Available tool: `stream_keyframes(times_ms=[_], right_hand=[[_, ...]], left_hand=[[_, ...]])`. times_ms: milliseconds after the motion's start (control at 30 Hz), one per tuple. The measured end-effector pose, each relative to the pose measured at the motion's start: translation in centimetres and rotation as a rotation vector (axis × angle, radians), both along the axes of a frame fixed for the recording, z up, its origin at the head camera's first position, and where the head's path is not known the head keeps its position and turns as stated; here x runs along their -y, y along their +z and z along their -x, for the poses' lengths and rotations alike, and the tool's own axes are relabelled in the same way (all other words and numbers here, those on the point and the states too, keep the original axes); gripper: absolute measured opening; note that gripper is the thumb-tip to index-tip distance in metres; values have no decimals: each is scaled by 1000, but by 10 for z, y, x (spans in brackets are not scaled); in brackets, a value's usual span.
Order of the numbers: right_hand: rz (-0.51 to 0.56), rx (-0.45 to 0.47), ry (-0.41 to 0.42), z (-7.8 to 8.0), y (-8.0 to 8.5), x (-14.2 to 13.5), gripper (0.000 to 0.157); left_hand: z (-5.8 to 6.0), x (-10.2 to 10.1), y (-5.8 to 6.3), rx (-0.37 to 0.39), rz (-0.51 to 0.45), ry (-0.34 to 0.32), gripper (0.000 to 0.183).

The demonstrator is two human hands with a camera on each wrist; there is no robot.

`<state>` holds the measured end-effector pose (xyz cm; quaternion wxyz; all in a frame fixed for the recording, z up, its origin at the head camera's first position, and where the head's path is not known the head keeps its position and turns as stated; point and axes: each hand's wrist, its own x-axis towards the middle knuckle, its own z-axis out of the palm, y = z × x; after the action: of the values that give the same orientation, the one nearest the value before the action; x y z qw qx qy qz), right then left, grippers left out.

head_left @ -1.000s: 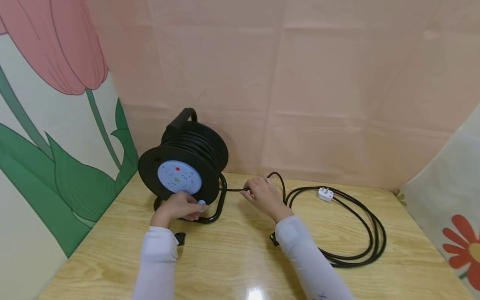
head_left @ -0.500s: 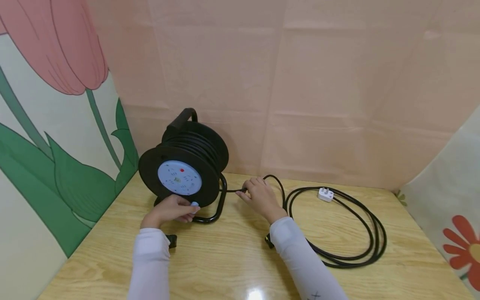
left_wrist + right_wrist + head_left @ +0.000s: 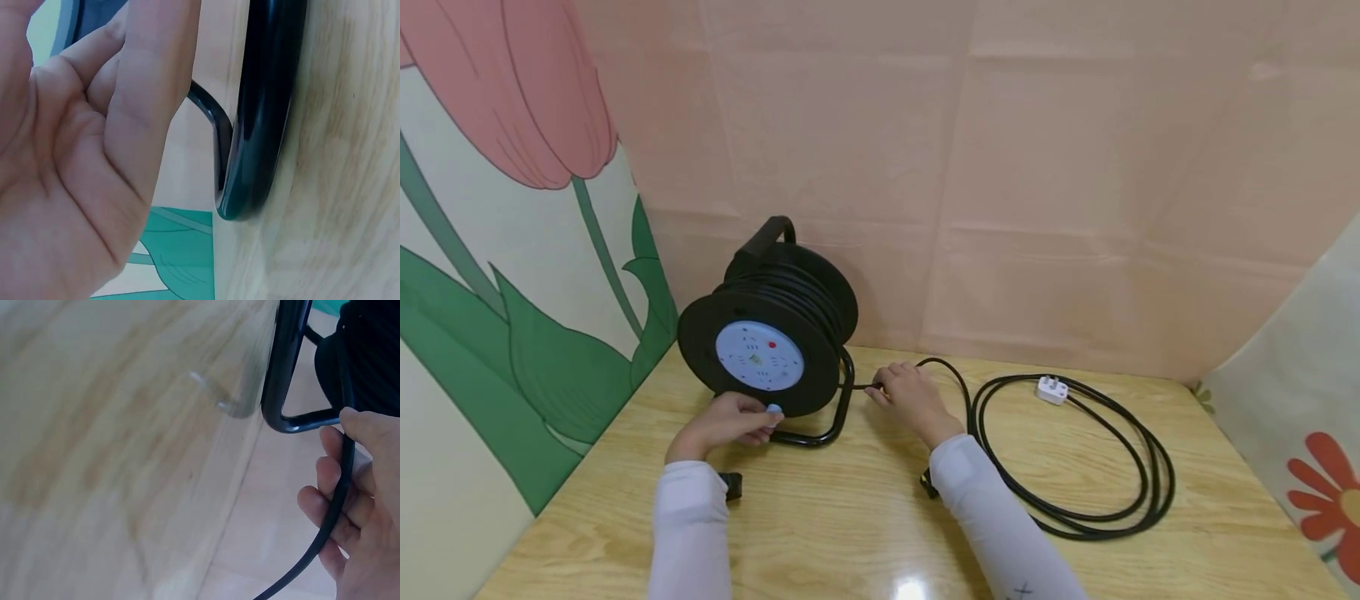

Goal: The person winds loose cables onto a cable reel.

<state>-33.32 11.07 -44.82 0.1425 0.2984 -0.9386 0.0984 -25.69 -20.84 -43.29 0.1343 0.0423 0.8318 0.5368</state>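
Note:
A black cable reel with a pale blue socket face stands at the left of the table on a black tube frame. At the bottom of its front disc my left hand pinches the small light blue crank knob. My right hand, right of the reel, grips the black cable between thumb and curled fingers. From that hand the cable runs left to the drum, and on the other side into loose coils. In the left wrist view, my palm hides the knob.
Several loops of cable lie on the right of the wooden table, with a white plug at their top. A pink sheet hangs behind, and a wall with a printed tulip borders the left side.
My left hand has moved left along the disc's bottom with the knob, and the socket face has turned clockwise. My right hand has drawn closer to the reel, bringing the cable with it.

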Motion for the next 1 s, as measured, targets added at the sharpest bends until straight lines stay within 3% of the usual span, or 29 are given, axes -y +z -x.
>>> stream_keyframes(times_ms=[233,667,867,1000], right_hand=[[-12,10,19,-2,1,8,26],[72,17,125,-5,1,24,20],[59,46,88,-9,4,29,21],[-6,67,10,-8,1,26,32]], left_hand=[[-1,5,0,-22,32,45,40],[-6,17,0,-87,156,164,42],[-8,21,1,-113,236,212,45],[-8,27,0,-138,264,250,41]])
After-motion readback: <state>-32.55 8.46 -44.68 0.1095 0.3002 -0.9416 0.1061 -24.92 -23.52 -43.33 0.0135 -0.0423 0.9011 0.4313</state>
